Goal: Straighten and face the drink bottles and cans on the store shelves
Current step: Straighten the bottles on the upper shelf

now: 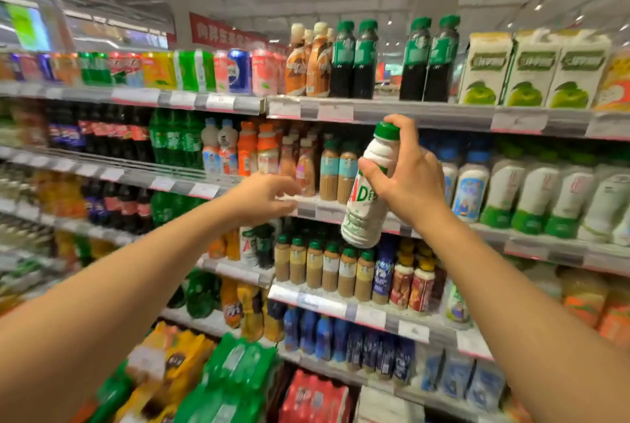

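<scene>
My right hand grips a white drink bottle with a green cap, tilted with its top leaning right, in front of the second shelf. My left hand reaches toward the front edge of that shelf, fingers loosely spread and holding nothing, just left of small brown bottles. More white bottles with green bases stand in a row on the same shelf to the right.
The top shelf carries cans, dark green-capped bottles and white juice cartons. Lower shelves hold brown tea bottles, blue bottles and soda packs. Cola and green soda bottles fill the left bays.
</scene>
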